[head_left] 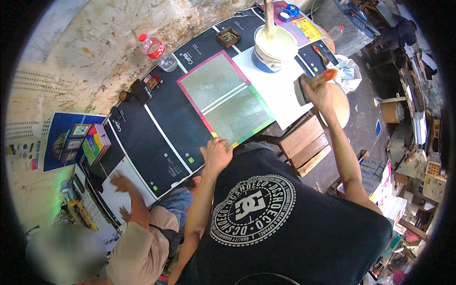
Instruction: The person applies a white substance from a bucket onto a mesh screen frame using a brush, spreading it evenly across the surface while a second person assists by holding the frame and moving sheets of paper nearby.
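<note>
My right hand (319, 95) grips a wide paintbrush (328, 74) by its orange handle. The brush's broad dark head (300, 91) hangs over the right edge of a white sheet (281, 97). My left hand (217, 153) has its fingers curled on the near corner of a flat grey panel (223, 97) with pink, yellow and green borders and a pale double stripe across it. The panel lies on the black table and overlaps the white sheet. Beyond the sheet stands a white bucket (268, 64) of pale cream paste, with a stick (269, 21) upright in it.
At left, another person's hand (122, 183) lies on white paper (121, 202). A plastic bottle (159, 53) stands by the wall. A small frame (229, 36), a second brush (319, 53) and blue tape (290, 10) lie on the table. A wooden stool (306, 145) stands at right.
</note>
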`<state>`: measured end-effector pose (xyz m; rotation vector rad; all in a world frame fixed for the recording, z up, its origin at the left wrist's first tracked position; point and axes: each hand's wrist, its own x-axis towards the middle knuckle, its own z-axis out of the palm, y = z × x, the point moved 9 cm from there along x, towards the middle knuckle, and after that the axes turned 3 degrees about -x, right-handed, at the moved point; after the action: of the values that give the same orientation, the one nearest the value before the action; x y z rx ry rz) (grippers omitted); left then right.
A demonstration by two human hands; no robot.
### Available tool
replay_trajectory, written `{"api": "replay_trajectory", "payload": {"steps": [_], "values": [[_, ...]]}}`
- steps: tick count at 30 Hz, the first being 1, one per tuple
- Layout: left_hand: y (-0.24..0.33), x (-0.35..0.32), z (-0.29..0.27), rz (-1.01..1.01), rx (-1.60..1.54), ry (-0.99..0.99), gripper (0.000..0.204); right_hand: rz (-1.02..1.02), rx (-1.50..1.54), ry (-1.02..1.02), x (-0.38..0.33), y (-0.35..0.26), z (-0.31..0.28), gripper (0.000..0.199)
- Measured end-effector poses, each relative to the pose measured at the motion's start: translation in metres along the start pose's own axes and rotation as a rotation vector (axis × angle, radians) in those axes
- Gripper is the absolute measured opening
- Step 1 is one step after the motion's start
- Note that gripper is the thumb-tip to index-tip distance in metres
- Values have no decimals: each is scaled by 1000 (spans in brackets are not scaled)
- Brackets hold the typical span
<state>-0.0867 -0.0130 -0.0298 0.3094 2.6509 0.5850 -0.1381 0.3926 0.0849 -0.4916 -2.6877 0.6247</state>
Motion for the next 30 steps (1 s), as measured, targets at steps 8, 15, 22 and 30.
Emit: {"api": "replay_trajectory", "payload": {"steps": [8, 15, 22, 30], "values": [[20, 27, 1, -108, 131, -29, 70, -473, 776, -426, 11, -195, 171, 29], [19, 26, 5, -270, 85, -4, 72, -735, -189, -506, 170, -218, 258, 36], [21, 31, 2, -348, 29, -20, 70, -1182, 614, -557, 77, -280, 232, 34], [27, 27, -3, -349, -42, 11, 68, -1274, 90, -394, 124, -350, 274, 30]]}}
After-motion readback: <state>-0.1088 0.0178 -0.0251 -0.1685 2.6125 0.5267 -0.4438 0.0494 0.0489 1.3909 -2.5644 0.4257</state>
